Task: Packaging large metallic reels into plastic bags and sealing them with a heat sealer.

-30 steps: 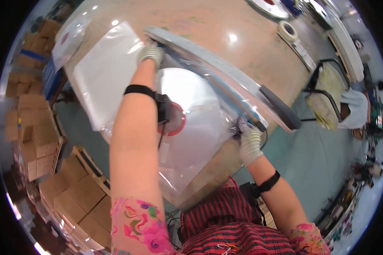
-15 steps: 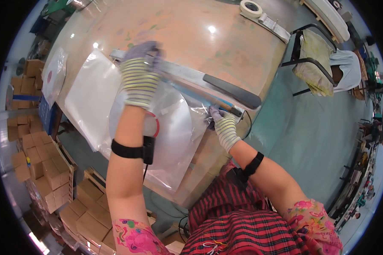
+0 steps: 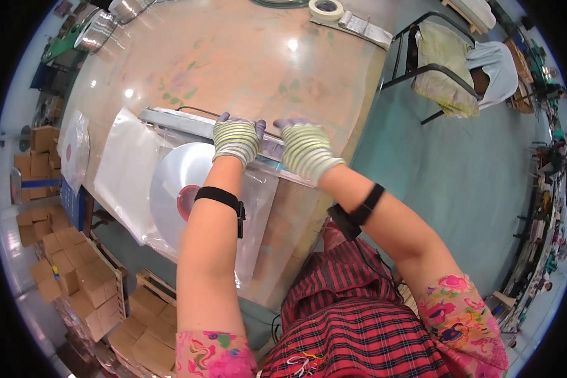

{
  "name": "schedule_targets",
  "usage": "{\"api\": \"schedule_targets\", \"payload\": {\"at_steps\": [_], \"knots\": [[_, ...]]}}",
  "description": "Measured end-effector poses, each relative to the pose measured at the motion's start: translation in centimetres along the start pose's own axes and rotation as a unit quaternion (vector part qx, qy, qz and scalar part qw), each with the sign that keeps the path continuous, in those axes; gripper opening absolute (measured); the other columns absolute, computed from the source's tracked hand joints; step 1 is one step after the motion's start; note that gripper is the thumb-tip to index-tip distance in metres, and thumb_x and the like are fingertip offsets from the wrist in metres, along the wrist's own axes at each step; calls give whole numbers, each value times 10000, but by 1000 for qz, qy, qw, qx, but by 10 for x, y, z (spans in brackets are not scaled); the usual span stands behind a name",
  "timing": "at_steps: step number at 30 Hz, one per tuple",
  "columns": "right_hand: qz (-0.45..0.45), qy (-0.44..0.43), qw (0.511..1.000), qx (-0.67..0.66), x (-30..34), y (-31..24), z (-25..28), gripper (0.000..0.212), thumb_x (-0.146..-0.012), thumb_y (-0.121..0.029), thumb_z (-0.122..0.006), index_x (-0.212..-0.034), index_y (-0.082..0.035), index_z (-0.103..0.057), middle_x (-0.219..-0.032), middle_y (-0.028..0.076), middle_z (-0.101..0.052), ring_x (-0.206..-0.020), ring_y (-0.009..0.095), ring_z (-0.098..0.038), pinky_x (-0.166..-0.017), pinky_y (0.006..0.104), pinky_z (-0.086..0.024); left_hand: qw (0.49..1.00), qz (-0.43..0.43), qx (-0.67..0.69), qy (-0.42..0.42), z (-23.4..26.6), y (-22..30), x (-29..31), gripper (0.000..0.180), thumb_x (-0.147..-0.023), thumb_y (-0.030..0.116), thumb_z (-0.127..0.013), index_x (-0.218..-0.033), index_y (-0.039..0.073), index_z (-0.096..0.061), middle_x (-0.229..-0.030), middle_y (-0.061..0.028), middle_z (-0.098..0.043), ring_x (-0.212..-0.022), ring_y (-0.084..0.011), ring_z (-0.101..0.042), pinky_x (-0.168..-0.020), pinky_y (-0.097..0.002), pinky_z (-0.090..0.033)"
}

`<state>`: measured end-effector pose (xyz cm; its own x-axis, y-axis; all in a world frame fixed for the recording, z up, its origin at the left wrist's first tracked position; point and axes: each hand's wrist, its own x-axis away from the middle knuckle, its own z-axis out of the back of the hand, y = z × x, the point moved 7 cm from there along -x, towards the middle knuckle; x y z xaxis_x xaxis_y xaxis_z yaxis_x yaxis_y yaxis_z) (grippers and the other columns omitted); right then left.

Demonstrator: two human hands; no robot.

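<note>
Head view, upper centre: left hand [image 3: 238, 138] and right hand [image 3: 305, 147] seemingly press the bar [image 3: 184, 124]; grip unclear; next wants even pressure.

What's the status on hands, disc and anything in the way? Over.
Left hand over long grey bar; right hand at its right part, grips unclear. Silver disc flat on table. Left forearm hides part of disc.
</note>
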<state>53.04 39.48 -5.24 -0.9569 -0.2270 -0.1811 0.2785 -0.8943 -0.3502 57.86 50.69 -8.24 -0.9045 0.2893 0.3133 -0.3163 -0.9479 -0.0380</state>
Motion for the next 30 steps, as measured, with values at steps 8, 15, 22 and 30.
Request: {"api": "schedule_targets", "payload": {"at_steps": [8,15,22,30], "knots": [[-122,-232,960,-99,-6,1,-18,491,-884,-460,-369,-933,-62,-653,-880,165,-649,-868,300,-616,-809,407,-449,999,-3,-31,-27,-9,-3,5,439,-921,341,-278,-973,136,-663,-1006,-86,-654,-1035,-227,-573,-1024,-400,-276],[-71,-181,979,-61,-2,-1,-25,468,-911,-398,-370,-801,-46,-659,-772,185,-629,-766,351,-594,-733,429,-450,1000,25,8,-7,-10,-7,6,413,-929,356,-317,-1001,158,-673,-1027,-50,-656,-1051,-188,-558,-1020,-385,-273],[-55,-151,985,-59,-1,-3,-25,424,-904,-365,-395,-794,-51,-659,-781,180,-632,-747,344,-596,-725,421,-452,998,14,37,41,-13,-9,9,440,-916,358,-307,-974,138,-684,-1016,-48,-660,-1056,-195,-555,-1034,-399,-256],[-66,-153,985,-47,-4,-1,-21,414,-902,-373,-398,-820,-63,-661,-794,171,-639,-768,344,-599,-732,424,-445,999,24,33,20,-11,-8,6,409,-922,364,-318,-1003,172,-670,-1031,-47,-657,-1095,-187,-537,-1035,-395,-251]]}}
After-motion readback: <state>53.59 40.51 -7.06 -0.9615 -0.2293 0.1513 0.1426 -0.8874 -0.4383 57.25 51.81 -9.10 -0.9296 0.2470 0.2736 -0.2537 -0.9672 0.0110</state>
